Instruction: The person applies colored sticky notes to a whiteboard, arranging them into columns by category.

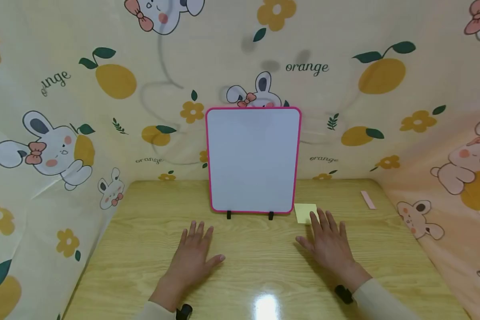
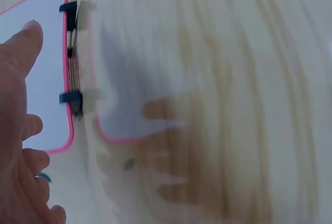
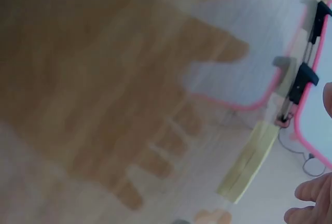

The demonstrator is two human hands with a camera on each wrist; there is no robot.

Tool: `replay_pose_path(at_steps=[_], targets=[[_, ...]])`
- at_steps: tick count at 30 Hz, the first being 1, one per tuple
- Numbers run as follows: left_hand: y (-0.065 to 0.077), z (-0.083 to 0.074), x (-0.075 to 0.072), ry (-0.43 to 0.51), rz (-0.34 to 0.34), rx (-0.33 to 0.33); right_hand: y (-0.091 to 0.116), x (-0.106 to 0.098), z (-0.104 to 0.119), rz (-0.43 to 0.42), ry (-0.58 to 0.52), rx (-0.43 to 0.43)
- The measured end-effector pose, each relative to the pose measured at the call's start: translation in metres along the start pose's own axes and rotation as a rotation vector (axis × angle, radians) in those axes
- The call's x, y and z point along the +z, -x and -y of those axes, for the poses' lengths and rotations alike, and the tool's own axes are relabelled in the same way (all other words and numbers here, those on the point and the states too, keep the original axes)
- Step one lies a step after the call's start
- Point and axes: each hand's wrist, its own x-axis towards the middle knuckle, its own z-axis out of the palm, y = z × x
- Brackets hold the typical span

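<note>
A white board with a pink rim (image 1: 254, 160) stands upright at the back middle of the table, held at its foot by black clips (image 2: 71, 97). In front of it, to the left, my left hand (image 1: 192, 260) is spread palm down and holds nothing. My right hand (image 1: 330, 244) is spread likewise on the other side, its fingers straight. Its fingertips overlap the corner of a yellow sticky note (image 1: 305, 214) in the head view. The right wrist view shows that yellow paper (image 3: 249, 162) lying apart from the fingers (image 3: 314, 189).
A small pink strip (image 1: 368, 200) lies at the back right of the wooden table (image 1: 248, 253). Patterned cloth (image 1: 320, 106) with rabbits and oranges hangs behind and along both sides. A glare spot shines near the front edge.
</note>
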Motion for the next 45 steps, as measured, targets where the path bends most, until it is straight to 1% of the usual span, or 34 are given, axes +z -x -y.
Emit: replay_pose_path(at_steps=[4,7,10,15,19,23,27,32,36,41,45], targets=[[-0.007,-0.016,0.011,0.027,0.028,0.055,-0.005,0.002,-0.010,0.020,0.022,-0.017],[-0.013,-0.030,0.017,0.044,0.056,0.099,-0.011,0.004,-0.016,0.050,0.017,-0.024],[-0.021,-0.045,0.024,0.043,0.086,0.146,-0.020,0.006,-0.019,0.090,0.004,-0.020],[-0.032,-0.067,0.035,0.031,0.156,0.215,-0.030,0.010,-0.023,0.156,-0.011,-0.005],[-0.035,-0.076,0.040,0.036,0.202,0.239,-0.036,0.013,-0.019,0.207,-0.027,-0.031],[-0.039,-0.082,0.039,0.033,0.211,0.258,-0.032,0.010,-0.015,0.227,-0.017,-0.049],[-0.041,-0.085,0.040,0.013,0.220,0.274,-0.018,0.004,-0.007,0.184,0.018,-0.046],[-0.042,-0.086,0.040,-0.004,0.243,0.273,0.003,0.000,0.007,0.124,0.043,-0.056],[-0.039,-0.086,0.040,0.013,0.255,0.270,0.015,0.000,0.021,0.109,0.029,-0.071],[-0.035,-0.087,0.037,0.013,0.257,0.279,0.022,0.002,0.041,0.128,0.019,-0.119],[-0.032,-0.085,0.036,-0.011,0.241,0.280,0.024,0.004,0.059,0.182,0.000,-0.149]])
